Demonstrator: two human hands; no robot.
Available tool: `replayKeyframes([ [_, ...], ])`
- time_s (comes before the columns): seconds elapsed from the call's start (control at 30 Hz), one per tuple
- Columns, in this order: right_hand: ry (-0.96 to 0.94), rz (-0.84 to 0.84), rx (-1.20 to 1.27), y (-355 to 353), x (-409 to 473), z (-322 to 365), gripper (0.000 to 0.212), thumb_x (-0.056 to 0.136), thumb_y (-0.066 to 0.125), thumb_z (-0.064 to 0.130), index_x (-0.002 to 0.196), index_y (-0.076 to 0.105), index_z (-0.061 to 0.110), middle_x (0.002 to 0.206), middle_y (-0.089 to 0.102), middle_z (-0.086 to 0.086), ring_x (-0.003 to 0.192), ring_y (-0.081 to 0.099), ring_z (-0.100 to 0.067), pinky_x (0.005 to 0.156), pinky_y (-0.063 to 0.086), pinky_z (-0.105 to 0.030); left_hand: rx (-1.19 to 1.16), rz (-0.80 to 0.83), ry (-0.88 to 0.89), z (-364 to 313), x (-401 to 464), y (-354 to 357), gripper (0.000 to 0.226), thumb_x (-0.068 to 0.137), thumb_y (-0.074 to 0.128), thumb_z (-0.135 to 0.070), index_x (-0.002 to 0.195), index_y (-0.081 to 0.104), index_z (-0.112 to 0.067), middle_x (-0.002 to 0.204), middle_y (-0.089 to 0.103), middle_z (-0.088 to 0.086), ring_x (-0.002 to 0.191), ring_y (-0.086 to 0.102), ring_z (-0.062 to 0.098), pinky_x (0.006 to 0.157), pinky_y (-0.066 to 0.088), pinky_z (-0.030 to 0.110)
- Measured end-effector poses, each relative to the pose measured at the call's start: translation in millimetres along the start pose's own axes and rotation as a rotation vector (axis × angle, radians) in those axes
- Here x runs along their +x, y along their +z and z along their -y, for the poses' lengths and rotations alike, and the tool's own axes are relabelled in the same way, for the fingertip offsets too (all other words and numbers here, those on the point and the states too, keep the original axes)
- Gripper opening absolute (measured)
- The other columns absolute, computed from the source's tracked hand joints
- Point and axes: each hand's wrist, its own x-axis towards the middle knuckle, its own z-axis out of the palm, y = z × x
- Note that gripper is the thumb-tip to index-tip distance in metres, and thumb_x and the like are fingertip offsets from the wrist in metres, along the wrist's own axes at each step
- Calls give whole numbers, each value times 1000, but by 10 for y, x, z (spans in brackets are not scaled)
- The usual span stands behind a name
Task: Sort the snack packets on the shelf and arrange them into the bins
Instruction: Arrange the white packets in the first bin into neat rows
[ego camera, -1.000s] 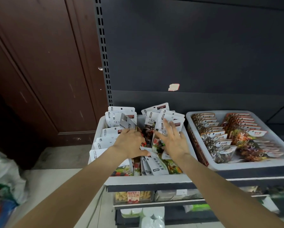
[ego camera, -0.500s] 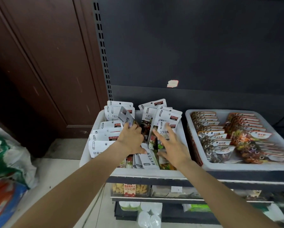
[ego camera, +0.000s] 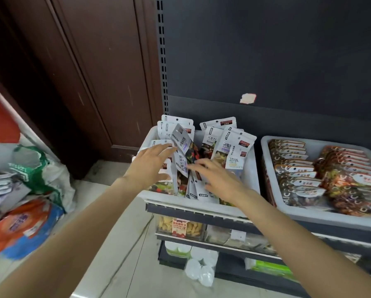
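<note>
Mid-sort in left bin [ego camera: 193,204], at 9 o'clock from tidy right bin [ego camera: 322,216]. Left hand [ego camera: 146,168] spread, fingers straight against packets [ego camera: 234,151]; right hand [ego camera: 219,179] spread flat on leaning ones. Next, probably: pinching tilted packet [ego camera: 181,136], standing it upright.

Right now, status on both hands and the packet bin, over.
Left hand open, fingers spread on left packets. Right hand open, fingertips on middle packets. Left bin jumbled, packets leaning; right bin rows tidy. Nothing blocking.
</note>
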Motion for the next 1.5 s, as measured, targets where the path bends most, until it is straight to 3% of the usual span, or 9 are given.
replayKeyframes([
  [0.27,-4,90,-251,-72,85,171,47,87,54,-4,125,55,23,149,33,4,137,30,-18,103,38,-33,38,8,-49,126,73,107,85,88,65,-27,150,8,-34,154,26,-1,141,27,19,114,25,37],
  [0.37,-14,36,-260,-81,175,172,24,86,58,0,103,64,15,115,59,-3,114,51,-20,91,45,-32,3,-10,-36,187,98,103,85,87,66,-27,150,8,-33,154,28,0,141,27,19,115,25,37],
  [0.43,24,-22,-288,-58,146,207,19,81,62,-3,91,65,13,90,62,-4,91,55,-21,75,45,-30,-37,-5,-22,208,76,128,86,87,67,-28,150,9,-33,154,28,0,141,27,20,115,25,38],
  [0.53,135,-198,-298,-87,64,218,22,77,69,-1,77,58,18,75,60,-2,75,55,-21,76,44,-30,-89,-3,5,215,21,149,83,88,65,-30,150,11,-35,154,27,0,142,25,21,115,25,39],
  [0.83,283,-529,48,-335,49,244,5,92,56,12,92,61,12,91,59,0,86,56,-18,68,44,-35,-459,-168,113,-5,13,93,41,94,56,-23,134,50,-20,138,47,1,127,40,21,103,35,34],
  [0.93,354,-500,120,-344,57,217,3,90,59,12,91,61,13,92,61,0,87,59,-20,75,49,-40,-698,-27,113,-182,57,-32,37,95,53,-33,129,53,-18,118,63,-1,108,56,17,96,44,32],
  [1.2,511,-629,65,-419,-338,-65,35,93,53,8,127,55,14,125,50,-7,120,45,-23,94,41,-32,-516,-126,-2,-585,277,-86,18,93,55,-20,81,43,-16,78,64,11,80,61,33,72,51,39],
  [1.37,671,-374,389,-391,-564,-299,65,91,61,29,146,27,23,126,54,-14,108,56,-30,91,45,-36,-586,-293,-147,-756,396,-159,13,94,51,-17,81,51,-14,62,57,7,70,62,33,69,49,37],
  [1.5,627,-353,502,-354,-546,-420,45,98,46,21,141,35,29,120,60,-7,99,61,-25,90,51,-47,-515,-315,-129,-984,539,-210,14,96,50,-18,95,61,-11,79,67,8,77,63,29,69,47,31],
])
